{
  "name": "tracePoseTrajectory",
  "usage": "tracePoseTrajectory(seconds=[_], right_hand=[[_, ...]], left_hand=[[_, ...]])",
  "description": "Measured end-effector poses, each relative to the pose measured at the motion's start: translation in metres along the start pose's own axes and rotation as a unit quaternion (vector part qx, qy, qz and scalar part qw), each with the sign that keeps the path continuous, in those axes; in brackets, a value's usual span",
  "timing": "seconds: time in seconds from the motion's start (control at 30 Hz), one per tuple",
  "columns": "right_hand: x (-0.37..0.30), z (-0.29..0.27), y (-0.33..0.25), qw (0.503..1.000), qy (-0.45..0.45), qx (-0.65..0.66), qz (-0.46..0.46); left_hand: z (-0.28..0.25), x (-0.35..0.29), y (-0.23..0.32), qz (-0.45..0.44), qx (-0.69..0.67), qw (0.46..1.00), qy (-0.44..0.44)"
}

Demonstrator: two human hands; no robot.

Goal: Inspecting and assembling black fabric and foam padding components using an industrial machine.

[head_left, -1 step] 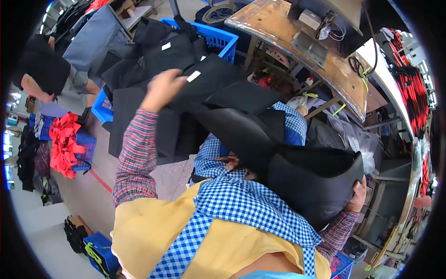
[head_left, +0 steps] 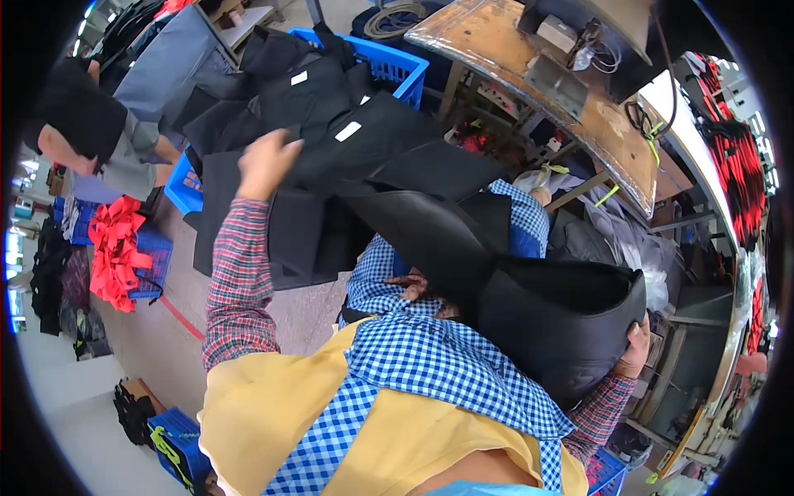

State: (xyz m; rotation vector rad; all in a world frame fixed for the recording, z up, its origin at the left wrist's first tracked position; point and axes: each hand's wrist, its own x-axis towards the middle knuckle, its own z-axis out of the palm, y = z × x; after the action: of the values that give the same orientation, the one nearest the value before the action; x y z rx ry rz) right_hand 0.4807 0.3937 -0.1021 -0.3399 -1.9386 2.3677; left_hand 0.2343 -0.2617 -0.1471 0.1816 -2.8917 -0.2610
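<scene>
Right hand [head_left: 635, 345] pinched the curved black piece [head_left: 550, 322] between fingers, right of the blue basket [head_left: 409, 84]; left hand [head_left: 268, 164] hung near its near side, fingers parted. Judged step: steadying; next move likely called for left-hand support.

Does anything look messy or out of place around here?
Mostly the overfull blue basket: black pieces are heaped unevenly and spill over its sides. The wooden tabletop also looks worn and patchy. I see nothing clearly broken.
</scene>
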Motion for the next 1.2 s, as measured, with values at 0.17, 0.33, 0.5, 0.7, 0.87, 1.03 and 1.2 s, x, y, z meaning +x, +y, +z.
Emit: tracePoseTrajectory(seconds=[0.17, 0.33, 0.5, 0.7, 0.87, 1.03, 1.2], right_hand=[[0.004, -0.001, 0.016, 1.0, 0.011, 0.019, -0.005], [0.031, 0.011, 0.01, 0.999, -0.033, 0.023, 0.019], [0.045, 0.006, 0.003, 0.998, -0.056, -0.015, 0.001], [0.046, -0.007, 0.005, 0.998, -0.023, -0.059, -0.019], [0.051, -0.013, 0.008, 0.995, -0.003, -0.091, -0.048], [0.041, 0.022, -0.002, 0.998, 0.0, -0.058, -0.037], [0.035, 0.07, -0.028, 0.999, -0.006, 0.042, -0.015]], left_hand=[[0.06, -0.106, -0.21, -0.485, 0.067, 0.868, -0.077], [0.13, -0.24, -0.269, -0.537, -0.573, 0.614, -0.077], [0.135, -0.25, -0.236, -0.547, -0.634, 0.547, 0.009], [0.138, -0.248, -0.199, -0.557, -0.616, 0.557, -0.002], [0.108, -0.235, -0.224, -0.597, -0.242, 0.757, -0.113], [0.017, -0.079, -0.07, -0.106, -0.098, 0.976, 0.161], [-0.085, -0.039, 0.225, 0.362, -0.385, 0.846, -0.072]])
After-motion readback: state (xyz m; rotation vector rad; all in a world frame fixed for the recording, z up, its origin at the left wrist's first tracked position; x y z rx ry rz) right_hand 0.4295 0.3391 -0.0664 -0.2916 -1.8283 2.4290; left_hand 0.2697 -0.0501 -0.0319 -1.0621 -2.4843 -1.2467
